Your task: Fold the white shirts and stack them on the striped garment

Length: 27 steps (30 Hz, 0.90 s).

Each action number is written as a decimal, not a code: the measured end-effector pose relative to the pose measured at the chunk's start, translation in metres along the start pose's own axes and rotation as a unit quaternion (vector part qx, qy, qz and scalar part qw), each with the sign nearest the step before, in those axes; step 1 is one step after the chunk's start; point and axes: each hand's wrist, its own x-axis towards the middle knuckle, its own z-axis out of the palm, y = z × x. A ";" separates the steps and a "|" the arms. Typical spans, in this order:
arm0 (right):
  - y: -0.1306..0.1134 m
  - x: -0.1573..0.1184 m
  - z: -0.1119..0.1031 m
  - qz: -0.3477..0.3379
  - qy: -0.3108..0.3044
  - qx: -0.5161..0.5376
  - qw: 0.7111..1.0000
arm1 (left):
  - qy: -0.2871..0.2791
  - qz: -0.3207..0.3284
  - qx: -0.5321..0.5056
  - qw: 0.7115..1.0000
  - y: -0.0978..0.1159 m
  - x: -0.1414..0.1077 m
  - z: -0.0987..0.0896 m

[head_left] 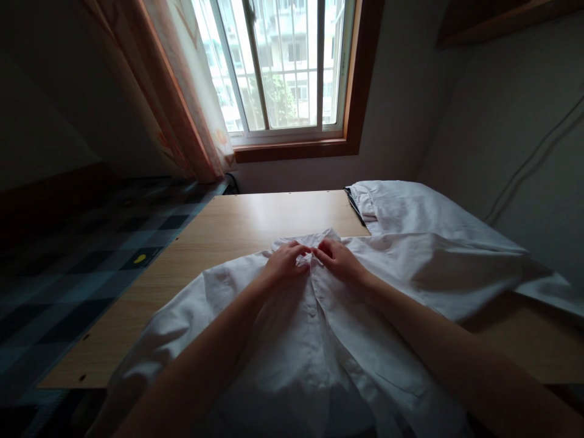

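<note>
A white button-up shirt (292, 340) lies spread over the wooden board, its collar (331, 233) at the far end and its front edges running down toward me. My left hand (287, 260) pinches the left side of the front just below the collar. Close beside it, my right hand (336, 257) is closed on the opposite front edge, the fingertips of both hands nearly meeting. Any button between the fingers is too small to make out. Lower down, small buttons show along the front, where the two edges lie apart.
The light wooden board (255, 213) carries more folded white cloth (410, 204) at its back right. To the left lies a dark checked cover (104, 261). A window (292, 73) with an orange curtain (159, 79) is behind, and a cable (533, 161) runs along the right wall.
</note>
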 end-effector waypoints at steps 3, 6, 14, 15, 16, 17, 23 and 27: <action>-0.001 -0.001 0.003 0.008 0.009 -0.018 1.000 | -0.005 0.022 -0.008 1.000 0.000 0.001 0.003; -0.001 -0.002 0.007 0.010 0.008 -0.050 0.999 | -0.016 0.016 -0.039 0.999 -0.002 0.000 0.005; 0.001 0.002 0.005 0.031 0.003 -0.050 0.998 | -0.007 0.030 -0.032 0.999 -0.011 0.000 0.004; 0.001 0.002 0.003 0.029 -0.003 -0.044 0.999 | -0.005 0.026 -0.017 1.000 -0.010 0.000 0.003; 0.001 0.002 0.002 0.026 -0.009 -0.039 0.999 | -0.005 0.021 -0.004 1.000 -0.009 0.000 0.002; 0.001 0.003 0.000 0.023 -0.015 -0.035 0.999 | -0.006 0.017 0.006 1.000 -0.008 0.000 0.002; 0.005 0.004 -0.002 0.018 -0.020 -0.019 0.999 | -0.002 -0.002 0.022 1.000 0.000 0.000 0.000; 0.008 0.005 -0.005 0.022 -0.017 -0.024 0.999 | -0.007 -0.021 0.012 1.000 0.000 0.000 0.001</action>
